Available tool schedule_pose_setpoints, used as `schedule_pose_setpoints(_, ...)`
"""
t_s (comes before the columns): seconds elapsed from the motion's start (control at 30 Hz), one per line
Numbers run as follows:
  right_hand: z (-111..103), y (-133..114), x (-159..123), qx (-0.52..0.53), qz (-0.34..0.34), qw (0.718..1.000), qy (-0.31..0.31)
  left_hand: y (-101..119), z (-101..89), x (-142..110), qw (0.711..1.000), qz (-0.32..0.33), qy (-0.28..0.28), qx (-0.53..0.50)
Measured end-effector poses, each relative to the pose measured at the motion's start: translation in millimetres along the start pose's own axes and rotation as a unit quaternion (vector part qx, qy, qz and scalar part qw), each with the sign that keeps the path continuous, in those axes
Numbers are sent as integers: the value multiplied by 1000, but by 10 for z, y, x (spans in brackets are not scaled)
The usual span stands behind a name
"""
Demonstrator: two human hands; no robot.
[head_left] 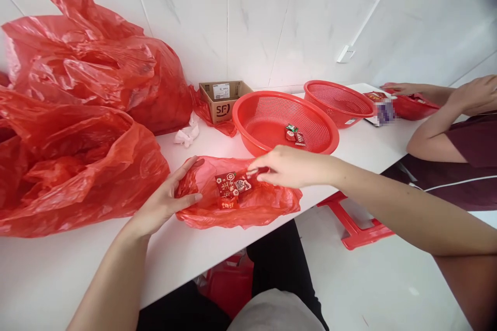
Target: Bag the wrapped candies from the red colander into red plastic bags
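Note:
A red plastic bag (272, 201) lies spread on the white table in front of me. My left hand (171, 194) grips the bag's left edge, thumb on the near side and fingers behind. Small red printed snack packets (229, 186) rest on the plastic, between my two hands. Over the bag's right part is my right hand (289, 165), its fingers pinched together; a bit of dark red shows at the fingertips, too small to name. Just beyond this hand stands a red perforated basket (252, 129), with a few small wrapped snacks (295, 137) inside.
Large filled red bags (116, 72) crowd the left side. Against the wall are a cardboard box (217, 108), crumpled white tissue (188, 132) and a second red basket (337, 101). At right a co-worker's hands (404, 89) are at another red bag (413, 106). A red stool (355, 225) stands below.

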State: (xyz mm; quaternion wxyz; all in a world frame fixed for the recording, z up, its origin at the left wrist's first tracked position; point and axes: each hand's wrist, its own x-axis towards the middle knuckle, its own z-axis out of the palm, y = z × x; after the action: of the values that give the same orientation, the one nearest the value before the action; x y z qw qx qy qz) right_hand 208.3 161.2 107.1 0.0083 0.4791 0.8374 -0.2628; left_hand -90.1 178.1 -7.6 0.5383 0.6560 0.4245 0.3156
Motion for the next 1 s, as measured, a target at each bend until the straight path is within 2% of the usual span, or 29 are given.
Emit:
schedule_pose_setpoints(0.07,87,-20,-24,-79,-8,996,-26,-9,-2,5,1000,3,-1,-1)
schedule_pose_setpoints(0.13,115,-13,-39,-103,-11,994,-30,-12,2,7,1000,1,-1,-3)
schedule_pose_setpoints(0.2,55,33,-32,-63,-19,998,22,-9,8,4,1000,-2,-1,-7)
schedule_pose_setpoints(0.27,-91,151,10,13,-10,995,100,-6,13,0,1000,-2,-2,-9)
schedule_pose_setpoints(0.33,-284,381,92,51,37,983,173,-6,15,-4,1000,-3,-3,-11)
schedule_pose_setpoints(0.4,-460,725,198,-4,112,971,213,-11,12,-5,1000,-6,0,-10)
schedule_pose_setpoints(0.43,-523,925,251,-57,156,966,196,-14,10,-6,1000,-7,2,-9)
schedule_pose_setpoints(0.5,-579,1326,340,-137,251,953,100,-21,3,-5,1000,-8,5,-6)
schedule_pose_setpoints(0.57,-549,1651,399,-139,291,946,38,-24,-4,-1,1000,-9,4,-7)
schedule_pose_setpoints(0.63,-470,1852,435,-109,292,950,-6,-25,-8,4,1000,-13,3,-5)
schedule_pose_setpoints(0.73,-373,1929,479,-56,264,961,-55,-22,-11,15,1000,-20,2,6)
schedule_pose_setpoints(0.83,-377,1842,506,9,231,970,-74,-17,-9,22,1000,-25,-1,13)
schedule_pose_setpoints(0.9,-428,1741,492,54,201,977,-54,-13,-6,18,1000,-26,-1,13)
schedule_pose_setpoints(1.0,-528,1561,419,209,125,969,31,-13,-5,2,1000,-26,-2,8)
